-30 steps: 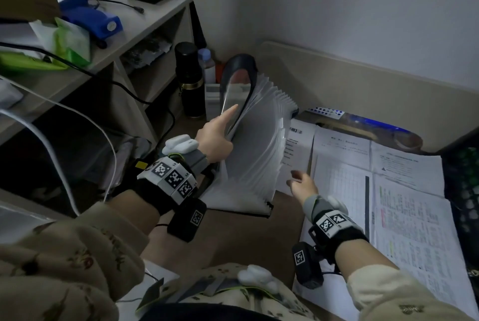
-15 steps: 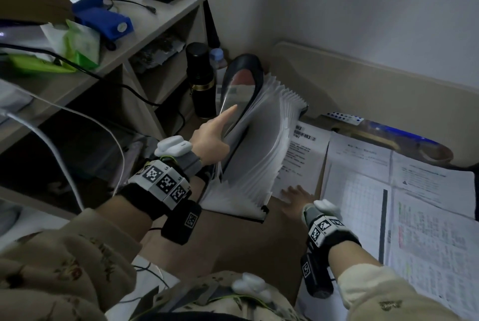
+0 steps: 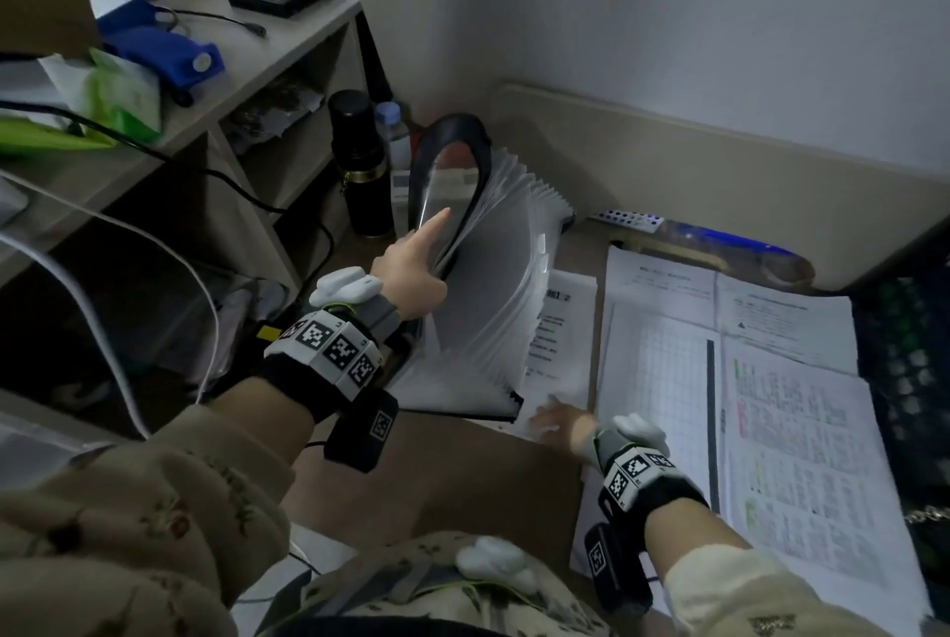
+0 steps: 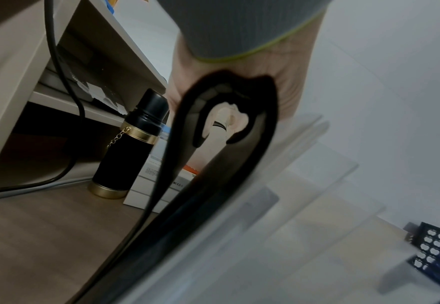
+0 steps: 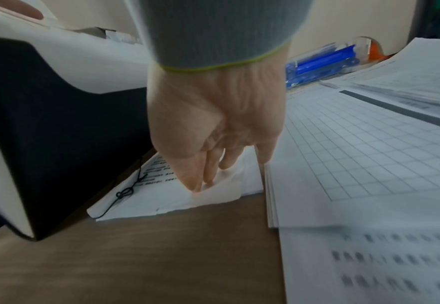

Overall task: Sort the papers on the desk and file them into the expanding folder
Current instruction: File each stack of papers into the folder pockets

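Note:
An expanding folder (image 3: pixel 488 287) stands fanned open on the desk, its black-edged clear flap (image 3: pixel 442 174) raised. My left hand (image 3: pixel 411 271) grips the flap's edge, index finger lying straight along it; the other fingers are hidden behind it. The left wrist view has the palm (image 4: pixel 265 82) behind the black flap (image 4: pixel 239 164). My right hand (image 3: pixel 560 423) rests fingertips-down on the near corner of a printed sheet (image 3: pixel 560 343) lying half under the folder. The right wrist view shows its fingertips (image 5: pixel 195 185) pressing that sheet (image 5: pixel 174 197) beside the folder's base (image 5: pixel 57 123).
Several more printed sheets and a grid sheet (image 3: pixel 663 395) cover the desk to the right. A blue pen case (image 3: pixel 719 238) lies at the back, a black mesh basket (image 3: pixel 910 354) at far right. A black flask (image 3: pixel 362 163), shelves (image 3: pixel 288 35) and cables (image 3: pixel 154 246) stand left.
My right hand has come down and to the left, from hovering over the papers to touching the sheet's near corner by the folder. The left hand keeps its hold.

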{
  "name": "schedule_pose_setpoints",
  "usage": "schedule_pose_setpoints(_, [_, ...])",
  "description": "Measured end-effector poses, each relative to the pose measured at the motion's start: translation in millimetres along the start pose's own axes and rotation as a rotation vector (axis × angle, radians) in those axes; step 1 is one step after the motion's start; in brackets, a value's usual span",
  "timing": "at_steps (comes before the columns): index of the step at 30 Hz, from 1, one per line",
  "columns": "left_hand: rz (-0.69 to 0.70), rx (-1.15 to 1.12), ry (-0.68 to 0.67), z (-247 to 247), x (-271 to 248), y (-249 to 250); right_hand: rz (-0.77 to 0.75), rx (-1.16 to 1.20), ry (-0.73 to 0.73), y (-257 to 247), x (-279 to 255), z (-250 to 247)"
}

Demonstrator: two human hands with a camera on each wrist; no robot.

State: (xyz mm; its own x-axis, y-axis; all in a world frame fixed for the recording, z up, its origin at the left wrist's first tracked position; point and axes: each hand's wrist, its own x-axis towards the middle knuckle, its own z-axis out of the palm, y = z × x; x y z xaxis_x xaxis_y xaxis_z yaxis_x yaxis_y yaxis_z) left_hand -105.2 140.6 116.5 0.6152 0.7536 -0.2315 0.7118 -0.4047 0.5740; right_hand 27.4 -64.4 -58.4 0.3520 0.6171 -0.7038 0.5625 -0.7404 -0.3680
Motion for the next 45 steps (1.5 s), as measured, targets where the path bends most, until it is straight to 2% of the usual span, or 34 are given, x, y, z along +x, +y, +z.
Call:
schedule_pose_setpoints(6, [0.008, -0.011, -0.004, -1.3, -2.5, 0.3, 0.008, 0.088, 0.007, -8.1, -18.4, 17.4])
schedule_pose_setpoints(10, [0.015, -0.019, -0.008, 1.3, -3.3, -0.3, 0.034, 0.193, 0.074, -13.7, -23.6, 19.6])
schedule_pose_setpoints(11, [0.015, -0.019, -0.012, 2.2, -3.3, 0.1, 0.041, 0.194, 0.119, -10.8, -20.5, 22.0])
schedule_pose_setpoints(16, [0.008, -0.014, -0.018, 4.6, -2.6, 1.3, 0.233, 0.455, 0.545, -5.3, -11.9, 21.1])
schedule_pose_setpoints(18, [0.013, -0.019, -0.022, 4.3, -2.6, 0.4, 0.334, 0.519, 0.585, -7.7, -9.9, 19.9])
schedule_pose_setpoints(21, [0.016, -0.032, -0.019, 3.3, -2.6, -1.2, 0.47, 0.528, 0.542, -10.8, -7.5, 19.0])
schedule_pose_setpoints(24, [0.001, -0.053, -0.023, 1.0, -1.0, -5.0, 0.537, 0.491, 0.447, -11.9, -5.2, 24.7])
schedule_pose_setpoints(27, [-0.003, -0.069, -0.03, -1.0, 0.4, -7.4, 0.607, 0.511, 0.422, -11.4, -2.6, 23.9])
schedule_pose_setpoints(29, [-0.003, -0.077, -0.025, -3.5, 0.4, -8.3, 0.596, 0.539, 0.419, -14.3, -3.6, 22.2])
schedule_pose_setpoints(31, [0.001, -0.078, -0.026, -5.6, 1.6, -10.6, 0.56, 0.597, 0.341, -14.9, -3.6, 21.6])
schedule_pose_setpoints(34, [0.008, -0.087, -0.032, -8.5, 3.2, -13.5, 0.498, 0.549, 0.344, -16.3, 2.1, 20.0])
schedule_pose_setpoints(35, [0.01, -0.09, -0.035, -9.3, 4.1, -15.0, 0.469, 0.463, 0.332, -20.2, 0.7, 19.1])
schedule_pose_setpoints(37, [0.013, -0.096, -0.044, -10.2, 5.4, -17.1, 0.507, 0.459, 0.366, -24.1, -2.1, 15.0])
schedule_pose_setpoints(41, [0.024, -0.123, -0.056, -11.5, 7.6, -21.7, 0.579, 0.291, 0.471, -32.9, -12.0, 7.8])
schedule_pose_setpoints(45, [0.028, -0.131, -0.054, -12.3, 9.5, -23.9, 0.551, 0.312, 0.402, -37.3, -7.2, 4.4])
